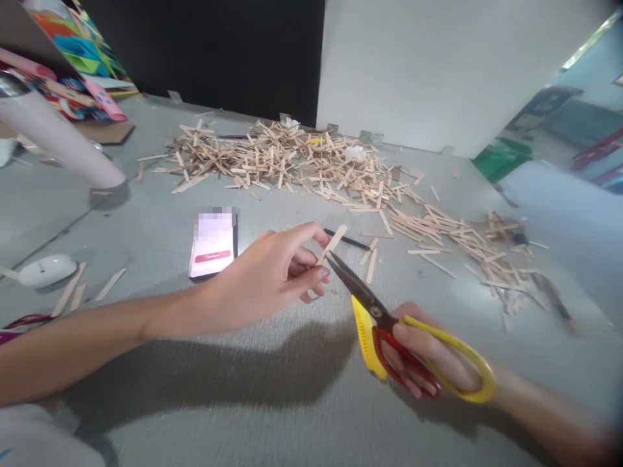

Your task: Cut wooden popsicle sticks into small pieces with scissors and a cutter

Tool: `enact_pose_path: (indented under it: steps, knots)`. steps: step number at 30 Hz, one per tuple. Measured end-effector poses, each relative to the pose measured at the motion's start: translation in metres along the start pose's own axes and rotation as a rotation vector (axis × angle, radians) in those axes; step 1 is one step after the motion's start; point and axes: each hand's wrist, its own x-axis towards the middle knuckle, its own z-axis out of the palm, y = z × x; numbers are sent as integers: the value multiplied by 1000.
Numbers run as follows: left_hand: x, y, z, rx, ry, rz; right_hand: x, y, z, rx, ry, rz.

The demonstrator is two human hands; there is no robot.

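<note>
Red-and-yellow scissors (376,312), blade tips (333,262) apparently against a slanted pale wooden stick (337,239)

Lit phone (212,245), white mouse (47,270), pale bottle (63,136), green container (503,159) at right

On our flat grey table (272,428), pale flat wooden sticks (277,155) lie heaped behind the black rectangular phone (212,245); left stands a pale cylindrical bottle (61,133), and right (nearer us) we have red-and-yellow-handled metal scissors (376,312).

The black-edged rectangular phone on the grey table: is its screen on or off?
On: the phone glows pale pink, with a red bar across its lower part.
</note>
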Motion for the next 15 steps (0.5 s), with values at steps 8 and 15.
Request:
enact_pose_path:
  steps: [8,15]
  knots:
    - [-4,-1,10,-106,8,56,-1,6,17,-4,147,36]
    - [-6,-1,22,-234,56,47,-1,24,29,-2,203,7]
